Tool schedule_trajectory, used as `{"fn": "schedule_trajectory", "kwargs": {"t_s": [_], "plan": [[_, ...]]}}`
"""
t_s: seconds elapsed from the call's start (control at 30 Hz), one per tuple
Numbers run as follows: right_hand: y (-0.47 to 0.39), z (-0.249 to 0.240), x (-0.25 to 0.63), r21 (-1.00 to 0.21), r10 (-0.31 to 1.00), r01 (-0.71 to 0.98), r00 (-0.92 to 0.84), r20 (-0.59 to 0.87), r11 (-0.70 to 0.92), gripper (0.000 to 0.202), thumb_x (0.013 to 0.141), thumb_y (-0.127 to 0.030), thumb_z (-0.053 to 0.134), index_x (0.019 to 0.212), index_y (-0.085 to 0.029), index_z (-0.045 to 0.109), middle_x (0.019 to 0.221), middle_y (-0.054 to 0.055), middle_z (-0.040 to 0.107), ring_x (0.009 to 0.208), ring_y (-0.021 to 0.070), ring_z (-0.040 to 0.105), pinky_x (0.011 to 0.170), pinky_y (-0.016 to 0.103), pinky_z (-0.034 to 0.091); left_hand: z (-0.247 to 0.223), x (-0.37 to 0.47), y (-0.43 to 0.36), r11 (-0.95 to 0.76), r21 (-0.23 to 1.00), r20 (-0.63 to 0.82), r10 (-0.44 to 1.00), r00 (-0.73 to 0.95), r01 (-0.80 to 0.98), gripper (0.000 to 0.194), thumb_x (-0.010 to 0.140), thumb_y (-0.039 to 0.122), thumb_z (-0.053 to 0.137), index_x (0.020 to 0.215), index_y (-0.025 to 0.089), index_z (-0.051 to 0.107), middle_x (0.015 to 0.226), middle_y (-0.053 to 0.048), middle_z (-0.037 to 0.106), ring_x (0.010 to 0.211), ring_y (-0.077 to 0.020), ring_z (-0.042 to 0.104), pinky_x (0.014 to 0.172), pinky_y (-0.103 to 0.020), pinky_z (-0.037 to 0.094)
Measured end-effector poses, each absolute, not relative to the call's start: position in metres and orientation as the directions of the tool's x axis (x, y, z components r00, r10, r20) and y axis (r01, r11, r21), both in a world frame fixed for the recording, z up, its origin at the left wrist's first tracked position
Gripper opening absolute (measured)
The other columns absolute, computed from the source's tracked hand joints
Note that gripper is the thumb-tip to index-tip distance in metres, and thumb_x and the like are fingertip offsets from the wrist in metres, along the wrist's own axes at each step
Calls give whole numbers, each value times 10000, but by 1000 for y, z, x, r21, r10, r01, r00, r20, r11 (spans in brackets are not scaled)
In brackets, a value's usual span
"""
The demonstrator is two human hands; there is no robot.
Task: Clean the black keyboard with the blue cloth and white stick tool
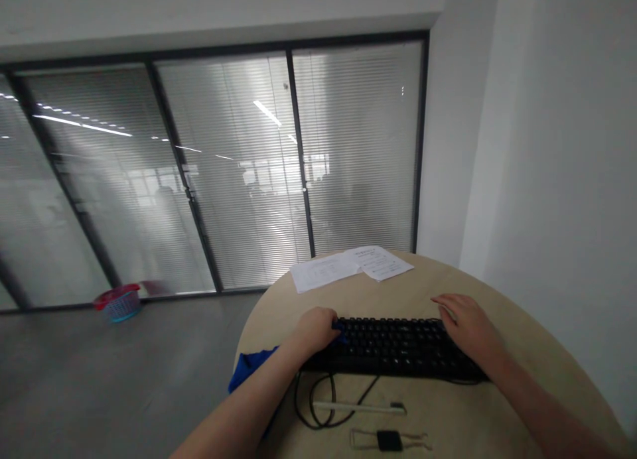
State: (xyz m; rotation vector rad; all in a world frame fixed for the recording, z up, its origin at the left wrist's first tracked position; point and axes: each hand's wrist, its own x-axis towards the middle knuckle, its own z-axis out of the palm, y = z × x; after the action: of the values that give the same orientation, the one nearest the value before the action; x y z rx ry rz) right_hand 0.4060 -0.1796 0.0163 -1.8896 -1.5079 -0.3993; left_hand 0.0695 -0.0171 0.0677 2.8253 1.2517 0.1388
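Note:
A black keyboard (393, 346) lies across the round table, its cable (323, 424) looped in front of it. At the keyboard's left end my left hand (318, 329) is closed on a blue cloth (253, 366). A little blue shows at its fingertips over the keys, and more cloth hangs out behind the wrist at the table's left edge. My right hand (465, 323) is over the keyboard's right end, fingers stretched out, holding nothing. Whether it touches the keys I cannot tell. Nearer me lie a thin white brush (361, 407) with a dark head and a black piece with wire loops (389, 440).
Printed papers (348, 270) lie at the far side of the wooden table (279, 306). A blue and red basket (122, 304) stands on the floor to the left. Glass partitions with blinds (239, 180) rise behind, and a white wall (562, 180) is close on the right.

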Motion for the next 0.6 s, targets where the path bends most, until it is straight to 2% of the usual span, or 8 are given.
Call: {"fn": "schedule_trajectory", "kwargs": {"t_s": [0.13, 0.2, 0.3, 0.47, 0.6], "plan": [[-169, 37, 357, -500, 772, 860, 250, 584, 99, 412, 926, -401, 432, 1082, -180, 742, 1168, 107, 695, 1141, 256, 602, 1098, 468, 434, 86, 64, -20, -682, 113, 100, 731, 675, 722, 221, 793, 347, 692, 952, 210, 760, 1011, -124, 751, 981, -326, 683, 844, -384, 503], [-158, 47, 326, -647, 834, 746, 251, 491, 157, 387, 902, -423, 499, 1097, -191, 740, 1189, 98, 691, 1122, 247, 621, 1070, 455, 464, 101, 60, -23, -690, 167, 157, 723, 672, 704, 206, 818, 364, 677, 937, 218, 763, 990, -108, 755, 962, -310, 683, 835, -370, 496], [-139, 62, 279, -851, 928, 491, 198, 317, 186, 456, 853, -458, 601, 1207, -190, 704, 1199, 99, 688, 1063, 230, 651, 976, 415, 527, 122, 54, -30, -698, 274, 266, 717, 645, 662, 178, 849, 368, 662, 906, 228, 756, 964, -78, 761, 943, -275, 680, 820, -336, 485], [-110, 80, 219, -942, 955, 185, 43, 293, 281, 573, 756, -499, 737, 1234, -190, 677, 1119, 81, 709, 1009, 214, 656, 944, 395, 529, 143, 47, -44, -726, 465, 406, 684, 606, 507, 131, 860, 327, 646, 859, 228, 731, 902, -25, 760, 906, -221, 671, 803, -284, 480], [-99, 90, 198, -967, 964, -37, 94, 247, 251, 510, 699, -560, 773, 1024, -171, 723, 998, 66, 715, 909, 184, 656, 821, 333, 550, 148, 39, -51, -718, 554, 466, 687, 557, 422, 175, 873, 342, 607, 843, 212, 720, 851, -21, 747, 851, -211, 663, 789, -285, 500]]}}
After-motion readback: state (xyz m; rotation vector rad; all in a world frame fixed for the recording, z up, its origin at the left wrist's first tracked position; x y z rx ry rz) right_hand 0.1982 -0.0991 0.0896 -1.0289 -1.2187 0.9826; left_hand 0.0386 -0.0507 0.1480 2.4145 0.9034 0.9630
